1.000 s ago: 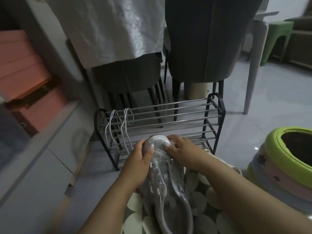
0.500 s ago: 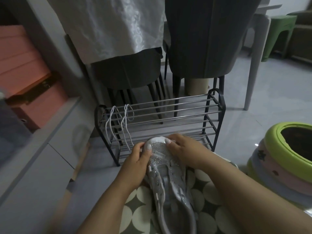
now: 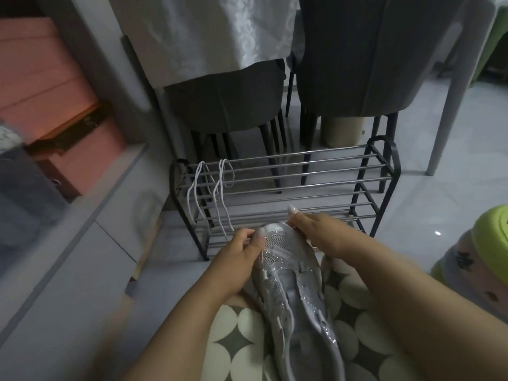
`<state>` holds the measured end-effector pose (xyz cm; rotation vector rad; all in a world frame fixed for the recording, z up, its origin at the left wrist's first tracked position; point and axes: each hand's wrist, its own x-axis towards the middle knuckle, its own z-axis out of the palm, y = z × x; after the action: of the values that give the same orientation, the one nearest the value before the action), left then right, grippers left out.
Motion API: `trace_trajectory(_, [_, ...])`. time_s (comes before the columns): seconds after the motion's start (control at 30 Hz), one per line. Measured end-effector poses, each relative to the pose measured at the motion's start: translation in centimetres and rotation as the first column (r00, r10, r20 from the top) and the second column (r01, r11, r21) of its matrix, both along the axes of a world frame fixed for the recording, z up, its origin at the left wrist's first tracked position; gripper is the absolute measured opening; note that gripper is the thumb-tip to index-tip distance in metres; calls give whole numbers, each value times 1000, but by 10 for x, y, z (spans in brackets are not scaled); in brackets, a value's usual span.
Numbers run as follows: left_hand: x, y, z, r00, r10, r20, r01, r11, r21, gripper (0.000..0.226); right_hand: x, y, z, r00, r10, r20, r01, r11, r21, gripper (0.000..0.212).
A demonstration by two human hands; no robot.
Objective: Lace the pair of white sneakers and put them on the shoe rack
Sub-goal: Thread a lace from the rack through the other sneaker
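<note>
A white mesh sneaker (image 3: 291,273) without laces lies on my lap, its toe pointing at the black metal shoe rack (image 3: 302,166). My left hand (image 3: 236,262) grips the sneaker's left side, thumb on the toe cap. My right hand (image 3: 316,232) rests against the right side of the toe, with one finger held straight toward the rack. Two white laces (image 3: 220,193) hang over the rack's top bars at its left end. The second sneaker is not in view.
Two dark chairs (image 3: 343,64) and a white tablecloth (image 3: 206,31) stand behind the rack, a pale table leg (image 3: 450,100) to its right. Pink boxes (image 3: 41,86) and a white cabinet (image 3: 68,257) are left; a green-rimmed plastic seat (image 3: 492,243) is right. A patterned mat (image 3: 239,339) lies under me.
My right hand has let go of the toe cap and straightened a finger toward the rack. The left hand keeps its grip. The sneaker has shifted slightly.
</note>
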<state>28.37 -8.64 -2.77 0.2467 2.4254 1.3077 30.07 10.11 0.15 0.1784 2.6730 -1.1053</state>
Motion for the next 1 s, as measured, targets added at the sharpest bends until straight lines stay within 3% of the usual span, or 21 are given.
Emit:
trace_trajectory(0.1, [-29, -6, -11, 997, 71, 30, -72, 997, 11, 79, -19, -1, -1, 999, -22, -24, 22, 1000, -20, 80])
trace_trajectory(0.2, [-71, -10, -25, 972, 232, 29, -233, 972, 32, 49, -39, 0, -2, 997, -67, -47, 62, 993, -98, 87])
trace_trajectory(0.33, [-129, -12, -43, 918, 396, 27, -397, 918, 24, 30, -59, 1, -13, 993, -85, -76, 69, 979, -192, 69])
trace_trajectory(0.5, [-186, -8, -69, 770, 567, 293, -630, 749, 204, 41, -67, 3, -27, 988, -121, -100, 93, 963, -252, 63])
trace_trajectory(0.57, [-199, -2, -76, 724, 578, 375, -677, 699, 229, 11, -68, 4, -31, 985, -131, -111, 97, 958, -271, 61])
trace_trajectory(0.77, [-219, 3, -97, 733, 514, 445, -645, 734, 214, 16, -70, 5, -36, 984, -124, -128, 81, 950, -302, 67])
trace_trajectory(1.0, [-214, -5, -90, 795, 509, 329, -592, 769, 241, 2, -67, 5, -37, 982, -150, -116, 101, 932, -349, 64])
